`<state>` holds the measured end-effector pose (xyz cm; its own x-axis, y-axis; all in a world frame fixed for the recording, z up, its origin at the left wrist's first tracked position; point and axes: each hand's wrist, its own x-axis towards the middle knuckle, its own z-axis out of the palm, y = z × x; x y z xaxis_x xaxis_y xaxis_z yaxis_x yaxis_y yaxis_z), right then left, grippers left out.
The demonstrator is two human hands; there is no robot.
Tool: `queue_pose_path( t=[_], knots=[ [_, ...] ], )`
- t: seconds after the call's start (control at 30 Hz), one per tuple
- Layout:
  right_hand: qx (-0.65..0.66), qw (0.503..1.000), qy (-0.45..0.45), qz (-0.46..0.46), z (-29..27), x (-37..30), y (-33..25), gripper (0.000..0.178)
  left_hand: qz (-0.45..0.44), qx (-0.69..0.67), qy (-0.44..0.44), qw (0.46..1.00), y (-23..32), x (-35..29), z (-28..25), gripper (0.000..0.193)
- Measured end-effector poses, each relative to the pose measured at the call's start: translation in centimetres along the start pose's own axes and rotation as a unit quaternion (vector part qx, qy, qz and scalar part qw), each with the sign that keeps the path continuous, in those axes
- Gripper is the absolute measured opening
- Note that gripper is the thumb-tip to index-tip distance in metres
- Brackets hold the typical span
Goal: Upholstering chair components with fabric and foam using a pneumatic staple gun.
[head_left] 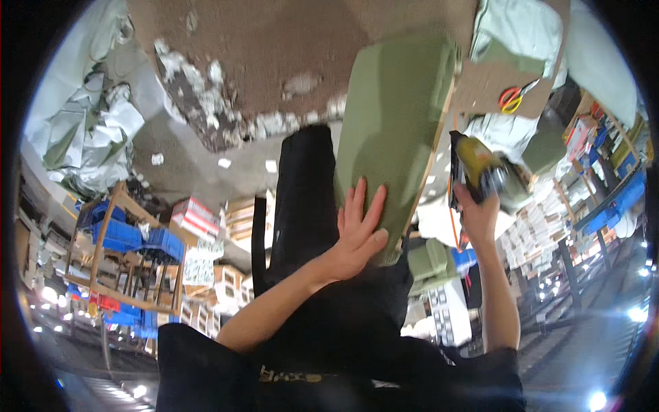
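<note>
A long green upholstered cushion panel [390, 123] reaches from the brown work table [268, 48] toward my body. My left hand [358, 237] lies flat on its near end, fingers spread. To the right of the panel, my right hand [478, 211] is closed round the handle of a staple gun [482, 163] with a yellow-green and dark body. The gun is smeared by motion. Its nose is close to the panel's right side, where a pale wooden edge [439, 137] shows; I cannot tell whether they touch.
Scissors [510, 101] with red and yellow handles lie at the table's right, near white and green fabric [518, 31]. Torn white padding [202, 86] edges the table. A wooden rack [103, 240] with blue bins stands left. An orange hose [454, 220] hangs below the gun.
</note>
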<state>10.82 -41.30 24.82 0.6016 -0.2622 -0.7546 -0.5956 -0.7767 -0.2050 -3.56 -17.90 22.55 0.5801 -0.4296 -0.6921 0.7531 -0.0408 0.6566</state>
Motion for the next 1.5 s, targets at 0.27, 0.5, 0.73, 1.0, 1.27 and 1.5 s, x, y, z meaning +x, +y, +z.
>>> queue_pose_path(
  t=[0.27, 0.5, 0.73, 1.0, 1.27, 1.5],
  knots=[
    [-0.246, 0.95, 0.147, -0.121, -0.2, 23.2, -2.0, 0.064, -0.204, -0.263, 0.209, 0.919, -8.4, 12.6, -4.7, 0.069],
    [0.054, 0.993, 0.019, -0.103, 0.7, 21.5, -8.1, 0.056, -0.304, -0.379, 0.115, 0.866, -10.5, 14.5, -6.0, 0.099],
    [0.073, 0.974, 0.046, -0.21, 4.2, 8.6, -9.0, 0.077, -0.289, -0.143, 0.164, 0.932, -4.5, 13.6, -7.6, 0.093],
    [0.256, 0.966, -0.001, 0.024, 3.9, 14.6, 0.3, 0.076, -0.174, -0.348, 0.032, 0.921, 6.1, 12.9, -9.1, 0.072],
    [0.43, 0.898, -0.086, -0.037, 12.1, 8.8, -1.1, 0.052, -0.039, 0.397, 0.203, 0.894, 12.0, 11.7, -10.1, 0.07],
    [0.348, 0.908, 0.126, -0.195, 4.4, 8.1, -5.0, 0.029, 0.168, 0.622, 0.258, 0.72, 3.8, 11.5, -12.8, 0.08]
  ],
)
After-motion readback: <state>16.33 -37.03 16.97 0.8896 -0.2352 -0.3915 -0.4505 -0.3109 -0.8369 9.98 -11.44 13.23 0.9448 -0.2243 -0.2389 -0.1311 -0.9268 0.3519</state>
